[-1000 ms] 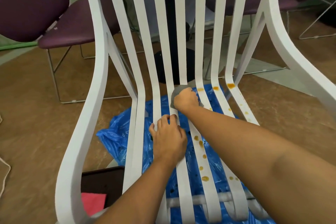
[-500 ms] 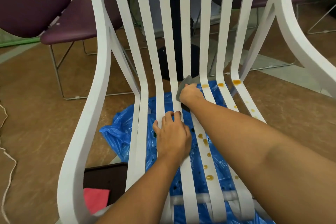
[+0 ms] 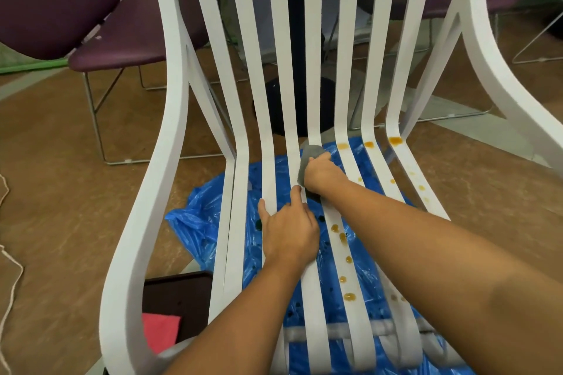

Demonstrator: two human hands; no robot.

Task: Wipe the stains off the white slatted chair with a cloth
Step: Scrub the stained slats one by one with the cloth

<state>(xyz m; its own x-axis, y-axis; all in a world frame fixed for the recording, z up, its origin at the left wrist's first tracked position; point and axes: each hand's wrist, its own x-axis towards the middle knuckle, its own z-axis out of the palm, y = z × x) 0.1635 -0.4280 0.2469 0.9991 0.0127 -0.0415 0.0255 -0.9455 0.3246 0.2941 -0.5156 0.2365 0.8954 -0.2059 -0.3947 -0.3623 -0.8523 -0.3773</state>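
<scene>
Head view
Chair (image 3: 146, 192): white, slatted, standing over a blue sheet (image 3: 210, 222) on the floor.
Cloth (image 3: 307, 161): grey, on a middle slat at the seat's bend.
Right hand (image 3: 323, 173): fingers curled over the cloth, pressing it down.
Left hand (image 3: 289, 231): flat on the slats just behind, fingers slightly spread.
Stains (image 3: 342, 234): amber drops on the slats to the right.

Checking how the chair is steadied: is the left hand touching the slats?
Touching. The head view shows the left hand lying flat on the white slats, fingers spread over them.
</scene>
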